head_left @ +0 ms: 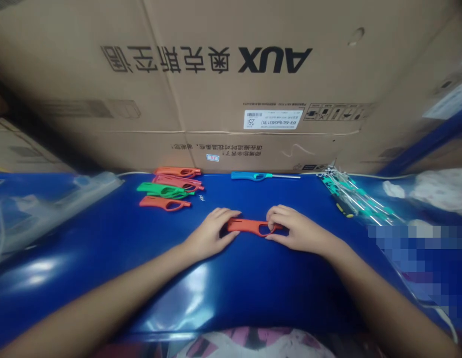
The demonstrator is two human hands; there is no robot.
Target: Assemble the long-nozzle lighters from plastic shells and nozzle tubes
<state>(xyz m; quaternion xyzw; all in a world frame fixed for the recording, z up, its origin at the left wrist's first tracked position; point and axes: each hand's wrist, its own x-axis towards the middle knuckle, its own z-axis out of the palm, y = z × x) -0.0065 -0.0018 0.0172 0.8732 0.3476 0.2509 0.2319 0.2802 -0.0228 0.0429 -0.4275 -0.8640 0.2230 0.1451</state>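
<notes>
Both hands, left hand [212, 232] and right hand [296, 229], grip clamped on orange plastic lighter shell [253, 226], mid glossy blue desk [141, 248].

We see an orange lighter casing [253, 226] on a glossy deep-blue table [231, 288]. Left of it lie a green casing [164, 190], a pink casing [179, 182] and two more orange casings [164, 203]. The lighter [249, 175] behind is light blue with a silver nozzle [286, 176]. The cardboard box [201, 99] is brown, printed black, its label [271, 119] white.
</notes>
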